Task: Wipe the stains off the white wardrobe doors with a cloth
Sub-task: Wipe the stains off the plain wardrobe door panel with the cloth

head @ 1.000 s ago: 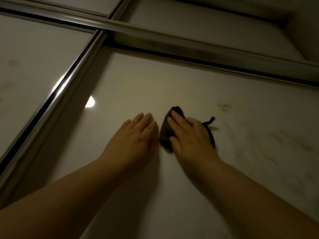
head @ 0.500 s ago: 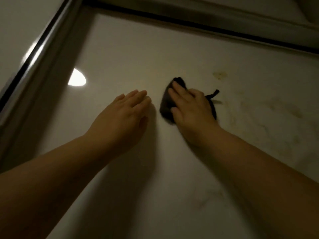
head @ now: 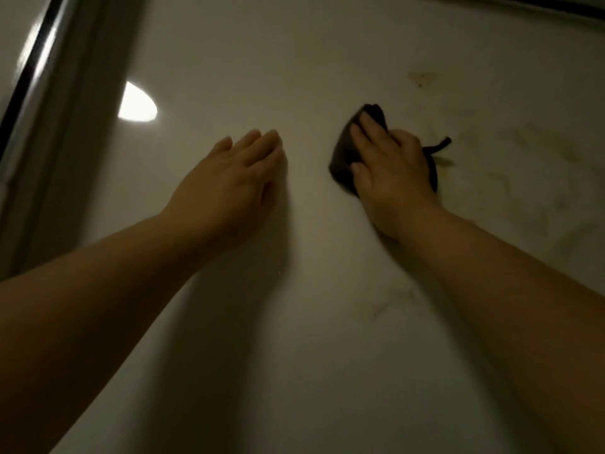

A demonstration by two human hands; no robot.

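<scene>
Dark cloth (head: 342,158), bunched, gripped by right hand (head: 389,172) against white door (head: 327,60); brownish stains (head: 422,78) above, right of and below grip.

— Where are the hands?
— Left hand (head: 235,181) flat on the white door (head: 294,60); right hand (head: 389,172) beside it holds a dark cloth (head: 342,155) against the door.
— Stains?
— Brownish stains (head: 422,78) right of the cloth.

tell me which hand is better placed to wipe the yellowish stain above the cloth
Right. The right hand holds the dark cloth against the door, and the yellowish stain lies just above and to its right. The left hand rests flat and bare, farther from it.
</scene>
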